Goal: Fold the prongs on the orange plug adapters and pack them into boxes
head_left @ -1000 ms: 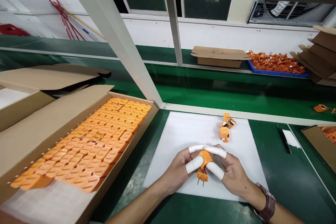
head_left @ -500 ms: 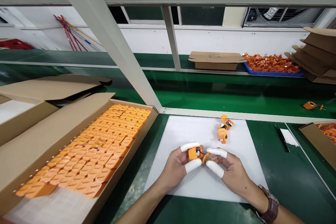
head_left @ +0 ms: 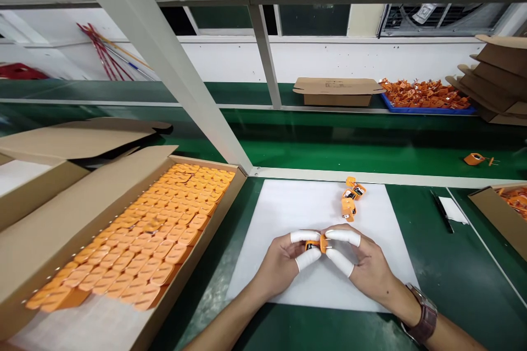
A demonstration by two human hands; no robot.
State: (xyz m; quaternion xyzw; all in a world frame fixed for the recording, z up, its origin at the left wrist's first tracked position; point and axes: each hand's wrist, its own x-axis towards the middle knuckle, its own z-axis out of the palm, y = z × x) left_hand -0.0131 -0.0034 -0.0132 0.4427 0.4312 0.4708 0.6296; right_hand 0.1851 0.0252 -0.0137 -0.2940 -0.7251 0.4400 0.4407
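Observation:
Over the white sheet (head_left: 284,279), both of my hands meet on a small orange electrical part, white covers on the thumbs and index fingers. My left hand (head_left: 282,263) pinches the orange plug housing (head_left: 312,244), its dark opening turned toward the right. My right hand (head_left: 362,260) grips the orange plug cap (head_left: 323,243), from which metal pins point right. Cap and housing are close together; whether they fully join is hidden by the fingers. Farther back on the sheet lie several orange plug pieces (head_left: 348,208) with dark and metal insides.
At left, a cardboard box (head_left: 206,219) holds rows of orange plugs (head_left: 135,241). Behind stand a closed carton (head_left: 337,88), a blue tray (head_left: 428,110) of orange parts, and stacked cartons (head_left: 502,79). A black pen (head_left: 442,213) and another carton (head_left: 498,219) are at right.
My hands have drawn together. The cap, apart from the housing and tilted before, now sits close against it, and the housing has turned with its opening toward the cap.

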